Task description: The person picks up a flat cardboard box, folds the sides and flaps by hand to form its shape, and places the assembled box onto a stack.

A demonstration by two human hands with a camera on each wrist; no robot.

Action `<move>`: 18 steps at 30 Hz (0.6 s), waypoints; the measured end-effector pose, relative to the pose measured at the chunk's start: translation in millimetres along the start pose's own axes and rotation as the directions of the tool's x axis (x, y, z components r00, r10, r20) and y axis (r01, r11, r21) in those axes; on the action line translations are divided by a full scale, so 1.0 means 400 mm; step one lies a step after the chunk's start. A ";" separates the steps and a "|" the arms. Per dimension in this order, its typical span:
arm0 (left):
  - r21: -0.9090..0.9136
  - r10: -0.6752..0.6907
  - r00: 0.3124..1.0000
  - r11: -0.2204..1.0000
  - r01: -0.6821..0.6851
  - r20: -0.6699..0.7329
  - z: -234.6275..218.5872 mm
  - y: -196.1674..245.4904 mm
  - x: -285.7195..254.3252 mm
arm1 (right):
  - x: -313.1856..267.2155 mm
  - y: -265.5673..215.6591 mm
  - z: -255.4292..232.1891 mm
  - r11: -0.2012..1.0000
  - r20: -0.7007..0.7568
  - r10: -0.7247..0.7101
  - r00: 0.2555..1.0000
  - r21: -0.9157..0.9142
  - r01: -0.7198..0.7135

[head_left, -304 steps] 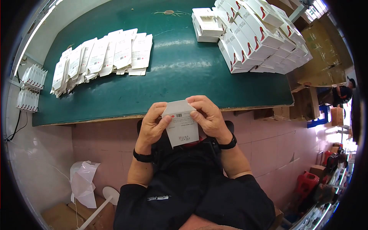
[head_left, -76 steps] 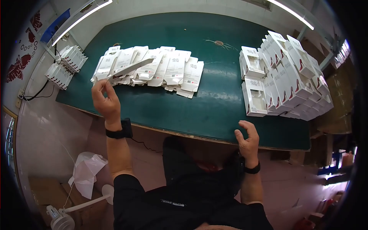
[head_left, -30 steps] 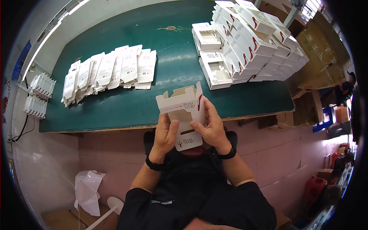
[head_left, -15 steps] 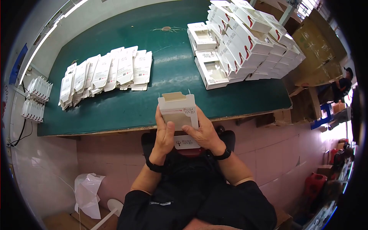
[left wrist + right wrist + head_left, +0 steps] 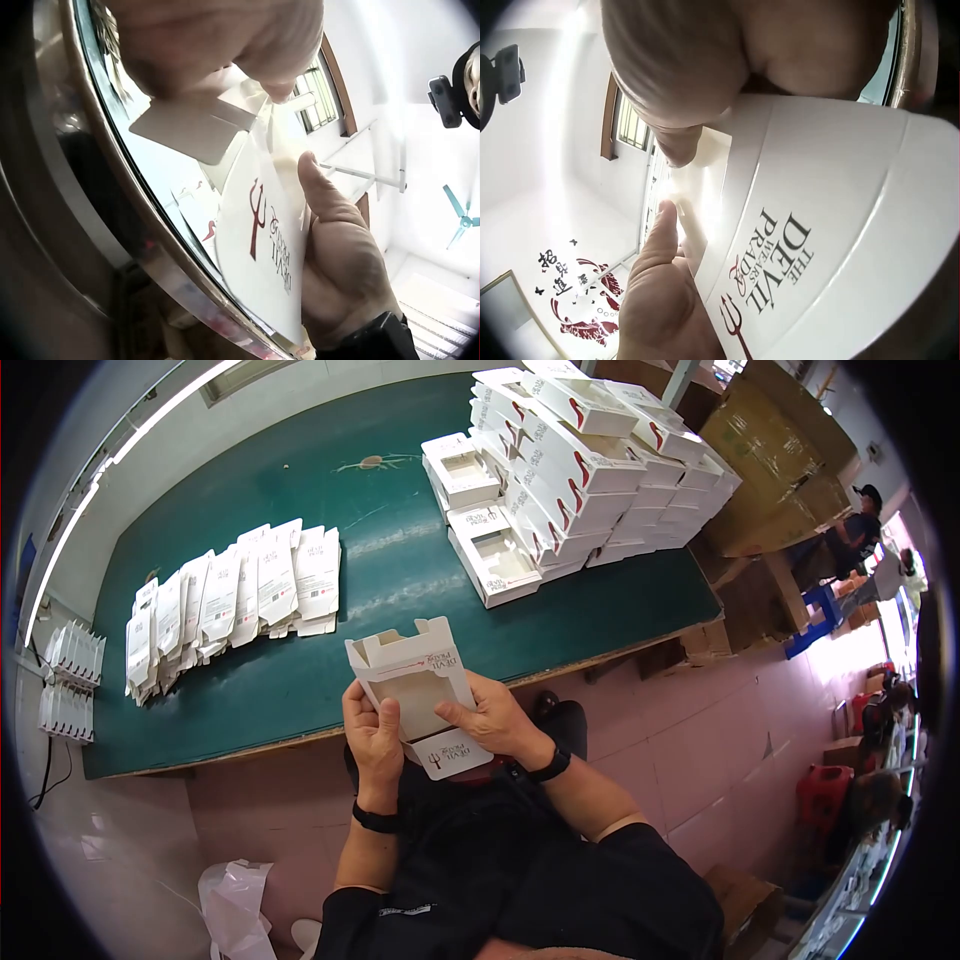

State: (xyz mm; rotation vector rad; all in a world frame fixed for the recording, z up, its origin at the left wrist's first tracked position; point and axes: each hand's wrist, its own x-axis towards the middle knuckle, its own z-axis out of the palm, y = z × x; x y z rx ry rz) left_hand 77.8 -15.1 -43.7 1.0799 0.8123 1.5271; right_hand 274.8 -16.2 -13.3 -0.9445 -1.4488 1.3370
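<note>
Both hands hold a white window box point(image 5: 455, 756) just in front of the table's near edge. My left hand point(image 5: 375, 732) grips its left side, thumb over the front at the cut-out window. On the opposite side, my right hand point(image 5: 493, 716) grips it with the thumb reaching across the front. Flaps at the box's far end stand open. The near-end flap, printed with a trident and dark lettering, sticks out toward my body. In the right wrist view this printed flap point(image 5: 787, 262) fills much of the picture.
Flat, unfolded cartons point(image 5: 235, 590) lie in an overlapping pile on the green table point(image 5: 375, 575), at left. Formed boxes with red shoe prints point(image 5: 590, 490) are stacked at right. More boxes point(image 5: 70, 675) stand by the left wall. Brown cardboard point(image 5: 780, 470) rises beyond the table's right end.
At 2.5 s ago my left hand held a flat carton by the pile, right hand apart; now both hold an erected box. One more box joined the stack since 10.1 s ago.
</note>
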 end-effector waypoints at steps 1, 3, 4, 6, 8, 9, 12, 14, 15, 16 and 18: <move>0.011 0.008 1.000 1.000 -0.008 -0.027 0.001 0.000 0.000 | -0.001 0.004 0.000 1.000 -0.021 -0.004 1.000 -0.016 0.003; 0.015 0.007 1.000 1.000 -0.007 0.005 -0.009 -0.004 -0.003 | -0.002 0.005 -0.003 0.999 -0.042 -0.009 0.999 -0.033 0.007; 0.022 0.006 0.999 1.000 -0.007 0.033 -0.014 -0.004 -0.003 | -0.002 0.003 -0.004 1.000 -0.056 -0.014 0.998 -0.001 0.014; 0.029 0.005 0.998 1.000 -0.007 0.062 -0.020 -0.007 -0.002 | -0.002 0.001 -0.007 0.998 -0.083 -0.023 0.996 0.063 0.028; -0.151 -0.026 0.994 0.988 0.041 0.102 -0.016 0.002 0.004 | 0.000 0.001 -0.015 0.984 -0.048 0.017 0.999 0.177 -0.008; -0.238 -0.038 0.992 0.969 0.067 0.123 -0.016 0.005 0.007 | 0.001 0.001 -0.020 0.956 -0.007 0.053 0.999 0.288 -0.049; -0.316 -0.187 0.953 0.913 0.258 0.238 -0.033 -0.003 0.019 | -0.002 0.010 -0.017 0.881 0.096 0.100 0.990 0.454 -0.133; -0.343 -0.256 0.925 0.873 0.346 0.282 -0.058 -0.025 0.017 | -0.007 0.019 -0.005 0.802 0.206 0.126 0.971 0.555 -0.221; -0.285 -0.272 0.911 0.888 0.362 0.309 -0.079 -0.055 0.014 | -0.009 0.018 0.003 0.797 0.221 0.125 0.967 0.558 -0.231; -0.226 -0.289 0.897 0.899 0.374 0.333 -0.104 -0.096 0.012 | -0.012 0.013 0.013 0.762 0.259 0.139 0.956 0.589 -0.270; -0.164 -0.312 0.888 0.910 0.381 0.337 -0.130 -0.117 0.003 | -0.018 0.006 0.029 0.683 0.339 0.164 0.926 0.639 -0.354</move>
